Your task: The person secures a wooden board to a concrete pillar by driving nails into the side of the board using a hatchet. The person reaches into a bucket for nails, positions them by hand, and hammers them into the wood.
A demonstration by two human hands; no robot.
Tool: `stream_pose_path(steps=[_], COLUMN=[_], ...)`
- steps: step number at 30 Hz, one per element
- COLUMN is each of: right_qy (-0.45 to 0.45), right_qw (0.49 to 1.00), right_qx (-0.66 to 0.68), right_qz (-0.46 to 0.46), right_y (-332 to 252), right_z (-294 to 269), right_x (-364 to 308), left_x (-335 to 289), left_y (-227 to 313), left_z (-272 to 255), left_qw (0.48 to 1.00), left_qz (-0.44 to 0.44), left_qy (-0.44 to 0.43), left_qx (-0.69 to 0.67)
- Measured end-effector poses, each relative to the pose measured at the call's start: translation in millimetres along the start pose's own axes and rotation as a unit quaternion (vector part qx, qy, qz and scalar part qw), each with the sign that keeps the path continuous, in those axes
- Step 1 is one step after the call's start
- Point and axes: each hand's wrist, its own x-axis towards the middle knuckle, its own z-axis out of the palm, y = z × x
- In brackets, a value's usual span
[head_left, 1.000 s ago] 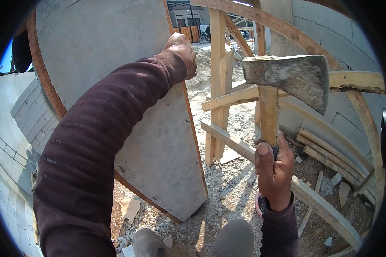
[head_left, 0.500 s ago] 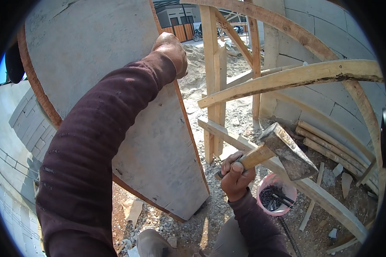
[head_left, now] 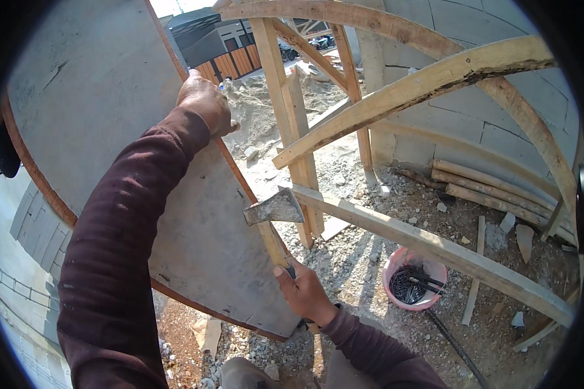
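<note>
A large grey-faced wooden panel (head_left: pixel 194 214) with reddish-brown edges stands tilted on my left. My left hand (head_left: pixel 205 104) is closed over its right edge, high up; some fingers are hidden behind the board. In my right hand (head_left: pixel 305 295) is a hatchet, gripped low on its wooden handle. The hatchet (head_left: pixel 274 207) points upward, its broad dusty metal head in front of the panel's right edge, below my left hand. Whether the head touches the panel I cannot tell.
Wooden posts (head_left: pixel 276 97) and a long slanting beam (head_left: pixel 428 243) form a frame on the right. A pink bucket (head_left: pixel 389 275) of nails stands below it on rubble. Round poles (head_left: pixel 493 194) lie by the block wall (head_left: pixel 461 123). A dark bar (head_left: pixel 457 347) lies near the bucket.
My right hand has swung the hatchet left and turned it upright, from beside the beam to the panel's edge. The view has shifted; my left hand keeps its hold on the panel.
</note>
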Motion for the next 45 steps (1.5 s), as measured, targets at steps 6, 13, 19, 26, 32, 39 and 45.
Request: stream_pose_path(steps=[6, 13, 19, 26, 32, 39, 45], right_qy=[0.131, 0.167, 0.088, 0.080, 0.197, 0.277, 0.163], right_qw=[0.956, 0.974, 0.989, 0.989, 0.978, 0.953, 0.974], right_qx=[0.262, 0.136, 0.118, 0.125, 0.061, -0.037, 0.112], right_qz=[0.027, -0.075, -0.025, 0.027, 0.017, -0.117, 0.111], right_y=[7.1, 4.8, -2.4, 0.9, -2.3, 4.6, 31.3], right_z=[-4.0, -76.3, -111.2, -147.7, -164.3, -162.0, -157.3], right_x=[-72.8, -75.6, -81.5, -83.5, -80.3, -59.1, -54.1], left_x=[4.8, -38.1, -72.3, -53.5, -59.4, -48.7, -66.9], left_y=[97.4, 375.9, 567.2, 664.0, 680.6, 626.8, 537.1], left_z=[12.7, 49.5, -10.0, -29.0, -26.3, -12.1, 30.8], left_qw=[0.830, 0.532, 0.590, 0.715, 0.756, 0.760, 0.648], left_qz=[0.169, 0.349, 0.492, 0.477, 0.474, 0.404, 0.317], left_qy=[0.226, -0.202, 0.061, 0.028, 0.096, 0.037, -0.056], left_qx=[-0.481, -0.745, -0.637, -0.511, -0.440, -0.507, -0.690])
